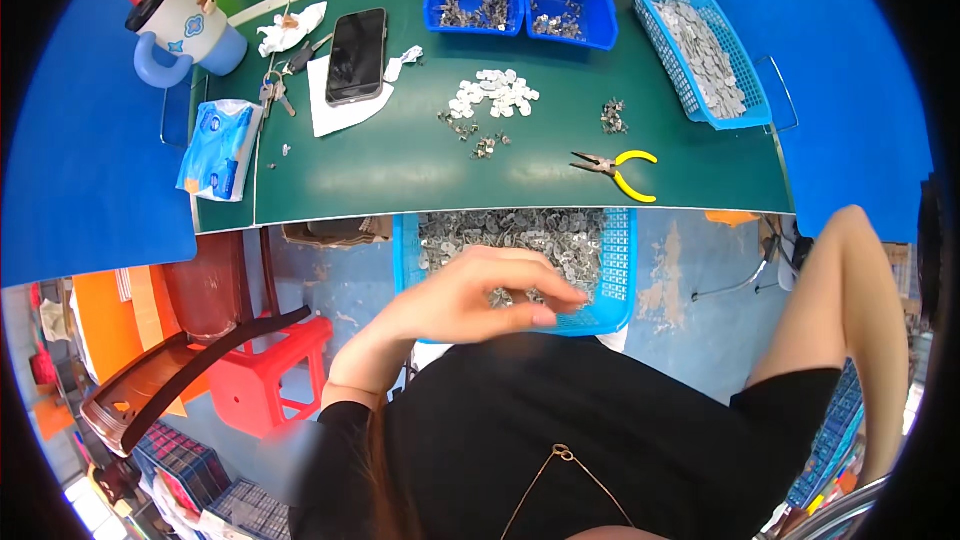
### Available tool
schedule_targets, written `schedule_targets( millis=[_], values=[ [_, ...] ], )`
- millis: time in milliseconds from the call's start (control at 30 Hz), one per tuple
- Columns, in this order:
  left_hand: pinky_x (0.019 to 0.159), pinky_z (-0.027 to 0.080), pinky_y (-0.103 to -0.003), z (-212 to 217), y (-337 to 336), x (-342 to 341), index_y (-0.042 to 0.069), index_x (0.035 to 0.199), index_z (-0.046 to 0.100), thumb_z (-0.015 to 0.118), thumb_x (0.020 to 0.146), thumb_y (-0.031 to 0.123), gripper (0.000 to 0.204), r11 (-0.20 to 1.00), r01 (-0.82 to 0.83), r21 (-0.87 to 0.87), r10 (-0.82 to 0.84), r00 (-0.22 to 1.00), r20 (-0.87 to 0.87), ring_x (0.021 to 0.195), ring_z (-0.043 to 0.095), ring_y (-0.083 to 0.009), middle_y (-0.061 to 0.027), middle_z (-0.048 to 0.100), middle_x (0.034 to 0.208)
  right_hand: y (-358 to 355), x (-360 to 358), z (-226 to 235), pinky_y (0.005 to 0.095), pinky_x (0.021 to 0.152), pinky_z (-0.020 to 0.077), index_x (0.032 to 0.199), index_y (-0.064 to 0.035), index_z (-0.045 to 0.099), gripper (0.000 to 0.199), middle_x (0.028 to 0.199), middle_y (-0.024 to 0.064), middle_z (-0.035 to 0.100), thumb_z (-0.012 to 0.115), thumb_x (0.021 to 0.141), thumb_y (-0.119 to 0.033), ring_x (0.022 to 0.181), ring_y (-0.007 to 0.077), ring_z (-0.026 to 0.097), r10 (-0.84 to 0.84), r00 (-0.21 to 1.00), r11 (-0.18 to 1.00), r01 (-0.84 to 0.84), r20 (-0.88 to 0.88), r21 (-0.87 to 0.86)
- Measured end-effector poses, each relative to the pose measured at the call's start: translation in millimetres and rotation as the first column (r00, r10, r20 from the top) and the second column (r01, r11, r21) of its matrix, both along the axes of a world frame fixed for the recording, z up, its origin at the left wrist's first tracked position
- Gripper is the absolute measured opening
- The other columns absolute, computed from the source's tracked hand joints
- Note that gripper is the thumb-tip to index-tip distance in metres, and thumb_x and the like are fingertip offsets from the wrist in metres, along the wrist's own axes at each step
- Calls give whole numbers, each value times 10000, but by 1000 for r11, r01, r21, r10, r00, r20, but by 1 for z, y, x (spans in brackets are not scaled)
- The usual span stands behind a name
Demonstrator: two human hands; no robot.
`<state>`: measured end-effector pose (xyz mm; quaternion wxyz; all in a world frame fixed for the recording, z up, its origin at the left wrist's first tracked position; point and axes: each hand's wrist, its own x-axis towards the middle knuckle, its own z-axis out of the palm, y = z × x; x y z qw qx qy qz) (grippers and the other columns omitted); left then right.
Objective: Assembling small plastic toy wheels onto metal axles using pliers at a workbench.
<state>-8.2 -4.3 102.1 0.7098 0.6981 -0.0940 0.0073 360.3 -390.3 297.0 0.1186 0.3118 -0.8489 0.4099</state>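
Over a light-blue basket (pixel 617 280) at my lap, my left hand (pixel 480 295) reaches in from the left. Its fingers are curved, with a gap between them and the thumb, and I see nothing held there. Many small silvery metal pieces (pixel 515 230) fill that basket; the hand covers part of them. My right arm (pixel 850 280) is bent at the right side, its forearm running down toward the picture's rim, and the right hand is out of view. Pliers with yellow handles (pixel 632 176) lie near the table's front edge, beyond the basket.
On the green table (pixel 380 180) lie white pieces (pixel 495 93), small metal parts (pixel 614 117), blue bins (pixel 568 35), a blue basket of flat pieces (pixel 755 116), a phone (pixel 357 55), keys (pixel 278 92), a tissue pack (pixel 218 150) and a tumbler (pixel 190 30). A red stool (pixel 262 380) stands left.
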Motion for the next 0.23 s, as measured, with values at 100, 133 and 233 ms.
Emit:
schedule_targets(
  millis=[100, 133, 233],
  values=[
    [750, 533, -378, 41, -3, -2, 5, 992, 676, 661, 865, 255, 281, 951, 5, -308, 45, 987, 155, 867, 659, -267, -130, 660, 938, 103, -99, -5, 349, 589, 416, 883, 6, 618, 155, 779, 60, 581, 551, 863, -131, 645, 176, 529, -82, 996, 997, 82, -28, -6],
    [746, 541, -402, 51, -12, 3, 1, 979, 666, 635, 873, 330, 347, 877, 4, -481, 168, 934, 316, 902, 646, -281, -145, 633, 994, 129, -111, -9, 349, 593, 417, 891, 10, 618, 149, 787, 61, 583, 550, 866, -119, 650, 175, 529, -111, 993, 994, 111, -40, -10],
    [738, 557, -450, 73, -33, 14, -6, 952, 646, 584, 888, 481, 495, 642, 96, -761, 490, 712, 503, 971, 621, -311, -175, 578, 1107, 171, -125, -11, 349, 599, 421, 906, 18, 619, 138, 804, 61, 588, 548, 871, -95, 660, 173, 530, -145, 988, 989, 144, -57, -24]
  ],
)
